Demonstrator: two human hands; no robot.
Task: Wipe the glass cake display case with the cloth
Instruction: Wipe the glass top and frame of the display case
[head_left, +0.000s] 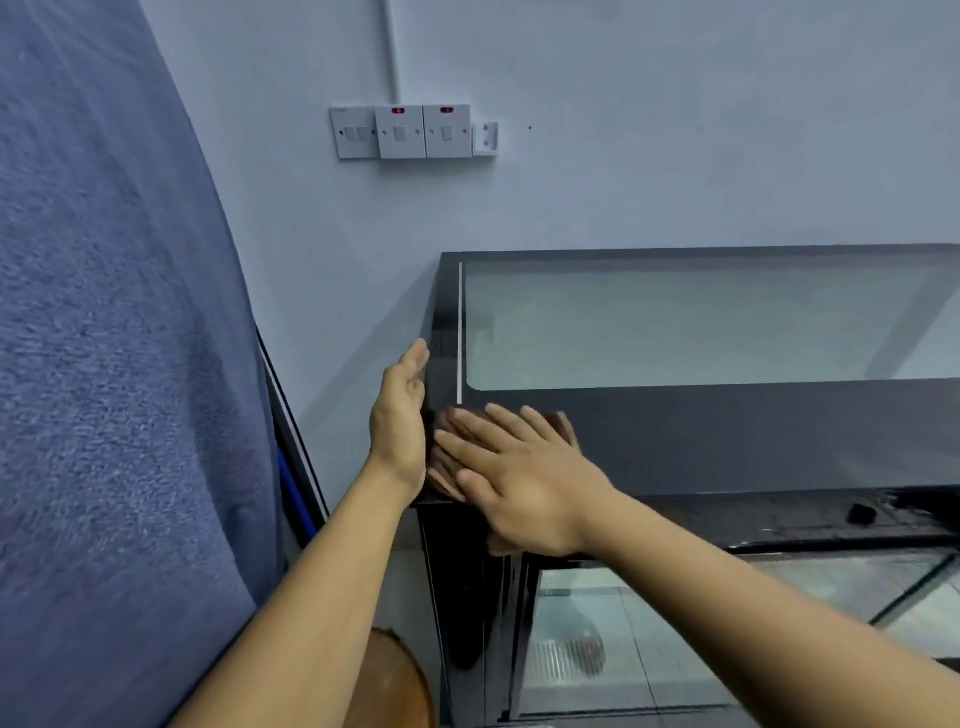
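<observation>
The cake display case (753, 441) has a glossy black frame and a glass top panel (675, 322). My right hand (524, 488) lies flat, fingers spread, on the black front band near the case's left corner. It presses a dark brown cloth (500, 546), of which only small edges show around the palm and fingertips. My left hand (400, 415) is open and upright against the left side of the same corner, holding nothing. The shiny black surface reflects the fingers.
A large blue terry fabric (104, 364) fills the left of the view, close to the camera. A row of wall switches (405, 132) sits on the wall above the case. The lower glass front (597, 649) shows shelves. A round wooden object (400, 680) is at the bottom.
</observation>
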